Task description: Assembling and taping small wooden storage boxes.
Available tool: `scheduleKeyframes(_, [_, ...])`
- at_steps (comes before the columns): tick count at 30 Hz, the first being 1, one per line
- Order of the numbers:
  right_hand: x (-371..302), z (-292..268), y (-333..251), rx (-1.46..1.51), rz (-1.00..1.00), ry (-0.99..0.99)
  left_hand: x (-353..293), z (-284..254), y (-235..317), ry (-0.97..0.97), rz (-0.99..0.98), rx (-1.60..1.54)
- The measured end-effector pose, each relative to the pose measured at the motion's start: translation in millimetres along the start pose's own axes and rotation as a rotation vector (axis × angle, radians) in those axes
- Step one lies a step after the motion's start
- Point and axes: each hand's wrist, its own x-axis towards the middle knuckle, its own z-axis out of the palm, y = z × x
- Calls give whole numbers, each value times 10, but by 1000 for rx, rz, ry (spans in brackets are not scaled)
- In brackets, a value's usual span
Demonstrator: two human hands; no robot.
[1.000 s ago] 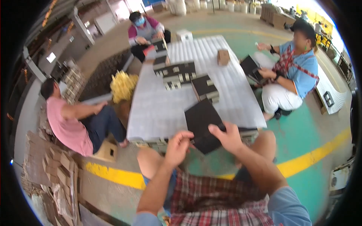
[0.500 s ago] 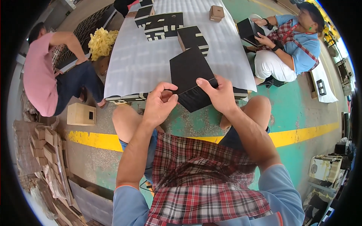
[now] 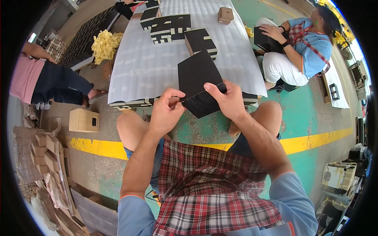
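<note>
A black box (image 3: 199,76) is tilted above my knees, in front of the table's near edge. My right hand (image 3: 231,100) grips its right side, the thumb pressed on the edge between the top face and the near face. My left hand (image 3: 167,110) is closed at the left corner, with index finger and thumb pinched on the box's edge; the other fingers are curled under. Whether a thin strip or film lies in that pinch is too small to tell. Just beyond, another black box (image 3: 201,41) with pale strips stands on the white-covered table (image 3: 132,74).
More black boxes with pale strips (image 3: 170,28) and a brown box (image 3: 225,15) stand on the table. To the right a seated co-worker (image 3: 311,51) handles a black box. At left are a person in pink (image 3: 29,78), a wooden box (image 3: 84,120) and yellow crumpled material (image 3: 105,46).
My left thumb has come closer to the box's edge, while my right hand keeps its grip. The person in pink has moved left, and the co-worker's hand has shifted over their box.
</note>
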Motion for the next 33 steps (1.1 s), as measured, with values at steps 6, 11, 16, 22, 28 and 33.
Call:
scheduleKeyframes(6, [-15,-20,-53,-23,2,-23,-1,-27,-24,-12,-22,37])
scheduleKeyframes(11, [-11,-47,-73,-29,19,-2,-17,-9,96,-53,-58,-52])
scheduleKeyframes(16, [2,-79,-61,-21,18,4,-26,-64,104,-125,-77,-54])
scheduleKeyframes(22, [31,-103,-68,-7,12,11,-11,-122,105,-205,-45,-166])
scheduleKeyframes(28, [30,-80,-91,41,32,-3,-10,-76,129,-151,-65,-179])
scheduleKeyframes(33, [33,-47,-82,49,32,-3,-3,4,174,-6,-136,-71])
